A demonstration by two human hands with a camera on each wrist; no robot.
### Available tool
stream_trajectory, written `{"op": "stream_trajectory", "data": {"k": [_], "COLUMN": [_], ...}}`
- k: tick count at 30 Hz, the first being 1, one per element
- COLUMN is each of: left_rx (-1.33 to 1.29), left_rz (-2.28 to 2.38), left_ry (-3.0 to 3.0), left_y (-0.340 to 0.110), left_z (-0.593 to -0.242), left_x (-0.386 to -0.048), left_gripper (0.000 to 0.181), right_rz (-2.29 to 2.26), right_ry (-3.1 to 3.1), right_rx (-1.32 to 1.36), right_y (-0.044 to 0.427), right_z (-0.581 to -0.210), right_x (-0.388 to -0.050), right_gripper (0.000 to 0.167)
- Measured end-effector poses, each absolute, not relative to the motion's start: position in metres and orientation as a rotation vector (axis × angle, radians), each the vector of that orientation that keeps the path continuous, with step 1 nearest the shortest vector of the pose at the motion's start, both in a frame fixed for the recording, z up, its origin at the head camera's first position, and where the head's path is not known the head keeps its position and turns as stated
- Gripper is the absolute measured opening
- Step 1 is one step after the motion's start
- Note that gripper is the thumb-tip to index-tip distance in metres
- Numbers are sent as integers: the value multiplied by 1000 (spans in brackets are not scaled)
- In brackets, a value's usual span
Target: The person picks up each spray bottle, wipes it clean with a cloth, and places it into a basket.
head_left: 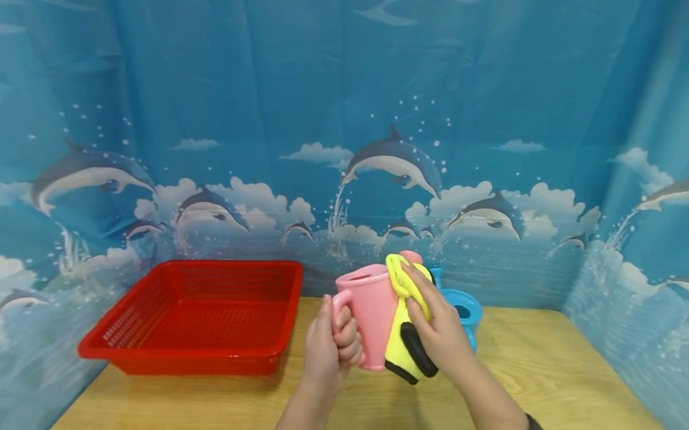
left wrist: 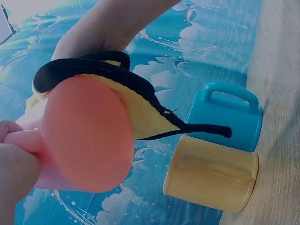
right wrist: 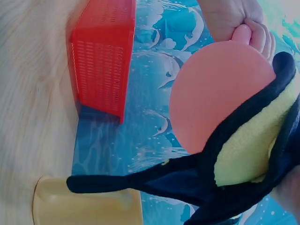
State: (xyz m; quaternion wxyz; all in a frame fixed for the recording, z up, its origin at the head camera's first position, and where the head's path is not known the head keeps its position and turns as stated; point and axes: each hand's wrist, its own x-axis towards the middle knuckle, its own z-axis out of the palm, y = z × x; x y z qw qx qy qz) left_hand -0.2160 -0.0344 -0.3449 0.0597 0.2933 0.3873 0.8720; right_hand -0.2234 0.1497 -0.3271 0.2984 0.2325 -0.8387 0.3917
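A pink pitcher (head_left: 374, 318) is held up above the table, and its round base (left wrist: 89, 136) faces the left wrist camera. My left hand (head_left: 331, 341) grips the pitcher's handle, fingers wrapped round it. My right hand (head_left: 440, 327) holds a yellow cloth with black edging (head_left: 402, 343) against the pitcher's right side, thumb and fingers over the fabric. One black-edged corner of the cloth hangs below the base. A rounded pink part (head_left: 411, 257) shows above the cloth; the rest of that side is covered.
A red plastic basket (head_left: 196, 365) stands on the left of the wooden table (head_left: 538, 374). Behind my right hand is a blue pitcher (head_left: 465, 306); beside it, in the left wrist view, stands a yellow pitcher (left wrist: 211, 178). A dolphin-print curtain (head_left: 312, 79) encloses the table's back and sides.
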Motion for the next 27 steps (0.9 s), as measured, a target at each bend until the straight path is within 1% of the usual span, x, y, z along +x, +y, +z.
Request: {"op": "stream_trajectory", "data": {"k": [6, 13, 20, 27], "left_rx": [899, 889, 830, 840], "left_rz": [2679, 2731, 2782, 2821], "left_ry": [1118, 1061, 1049, 952], "left_y": [-34, -38, -42, -48], "left_z": [-345, -343, -341, -340], "left_x": [-216, -217, -218, -219], "left_gripper": [48, 49, 49, 47], "right_rz": [1013, 909, 871, 841], "right_ry": [-2271, -2169, -2179, -2164], "right_rx": [575, 664, 660, 699], "right_y": [151, 151, 153, 159], "right_z": [-332, -345, -358, -368], "right_x": [-218, -216, -207, -202], "right_gripper": [49, 51, 51, 52]}}
